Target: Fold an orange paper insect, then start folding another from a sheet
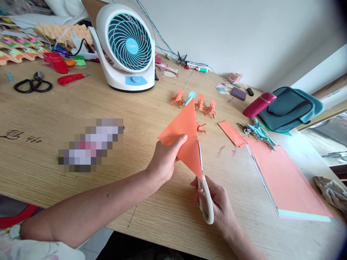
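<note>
My left hand (166, 157) pinches an orange sheet of paper (183, 124), folded into a triangle, with the thumb on top. In my right hand (217, 202) is a pair of scissors (207, 206) with white handles, fingers wrapped round them. Their blades lie along the triangle's right edge, near its lower corner; I cannot tell how far they cut into it. Beyond the triangle stand several small folded paper figures, among them an orange figure (200, 103) and a light blue one (190, 96). Another orange figure (200, 127) is partly hidden behind the paper.
A white fan (130, 47) stands at the back. Orange paper sheets (290, 177) lie stacked on the right, near an orange strip (231, 133), keys (245, 128), a pink bottle (260, 104) and a teal bag (290, 108). Black scissors (33, 86) and a red knife (72, 78) lie left.
</note>
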